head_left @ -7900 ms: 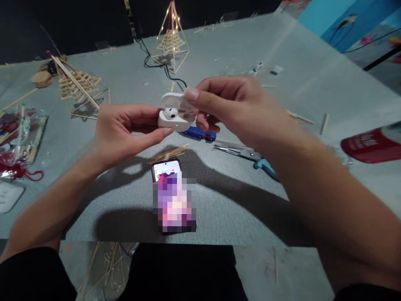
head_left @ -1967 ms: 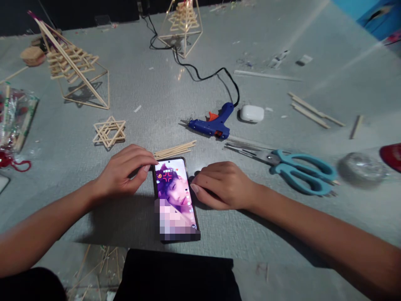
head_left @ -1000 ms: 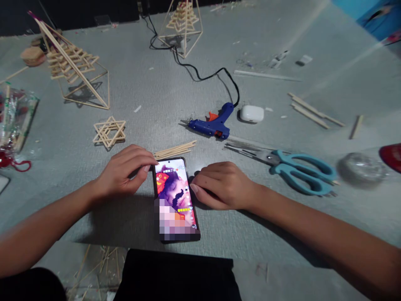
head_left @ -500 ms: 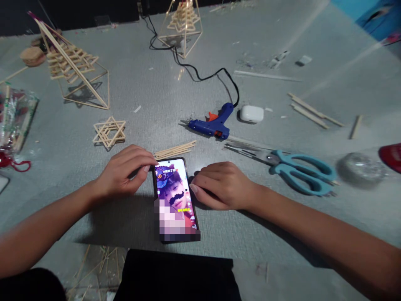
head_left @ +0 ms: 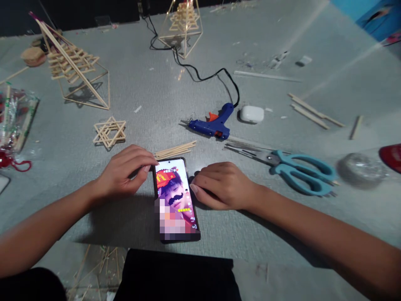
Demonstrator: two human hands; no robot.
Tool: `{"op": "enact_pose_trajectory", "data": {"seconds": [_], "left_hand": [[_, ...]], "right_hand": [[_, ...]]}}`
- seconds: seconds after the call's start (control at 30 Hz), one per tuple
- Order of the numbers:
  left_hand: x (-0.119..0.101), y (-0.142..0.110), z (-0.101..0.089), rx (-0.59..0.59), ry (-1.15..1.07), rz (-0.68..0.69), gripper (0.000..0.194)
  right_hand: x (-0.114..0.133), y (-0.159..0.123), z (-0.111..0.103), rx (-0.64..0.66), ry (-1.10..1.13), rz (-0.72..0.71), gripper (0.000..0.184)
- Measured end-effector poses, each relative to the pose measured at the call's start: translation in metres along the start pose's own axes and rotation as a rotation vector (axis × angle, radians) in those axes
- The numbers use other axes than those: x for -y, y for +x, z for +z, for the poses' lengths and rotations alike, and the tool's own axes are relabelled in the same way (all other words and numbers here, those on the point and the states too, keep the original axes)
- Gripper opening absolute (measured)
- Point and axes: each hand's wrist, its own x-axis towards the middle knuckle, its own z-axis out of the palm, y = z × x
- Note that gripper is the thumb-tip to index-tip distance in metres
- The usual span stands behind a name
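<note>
A phone [head_left: 175, 198] with a lit screen lies flat on the grey table [head_left: 163, 100] in front of me. My left hand [head_left: 123, 171] rests on the table against the phone's left edge, fingers loosely curled, holding nothing. On the phone's right side my right hand [head_left: 222, 186] lies the same way, fingers curled, fingertips touching the edge. A small bundle of thin wooden sticks [head_left: 175, 149] lies just beyond the phone.
A blue glue gun [head_left: 213, 123] with a black cord, a shut white earbud case [head_left: 251, 113], teal scissors [head_left: 291, 165], a flat stick star [head_left: 109, 131], two stick pyramids [head_left: 73, 69] [head_left: 183, 25], loose sticks [head_left: 310, 110], a foil roll [head_left: 361, 167].
Long before, both hands held the open earbud case; it now lies shut by the glue gun. Over the last two seconds only the picture on the phone screen changes; the hands stay still.
</note>
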Motion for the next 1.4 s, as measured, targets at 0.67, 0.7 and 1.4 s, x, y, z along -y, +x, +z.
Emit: {"op": "enact_pose_trajectory", "data": {"seconds": [0.67,0.7,1.4], "left_hand": [[-0.0003,0.0005,0.0003,-0.014,-0.010,0.021,0.030],[-0.0003,0.0005,0.0003,-0.015,-0.012,0.024,0.030],[-0.0040,0.0036,-0.0039,0.047,-0.015,0.130,0.029]], "right_hand": [[0.0002,-0.0006,0.0005,0.000,0.006,0.003,0.032],[0.0002,-0.0006,0.0006,0.001,0.004,0.003,0.032],[-0.0013,-0.0035,-0.0038,-0.180,0.175,-0.256,0.025]]}}
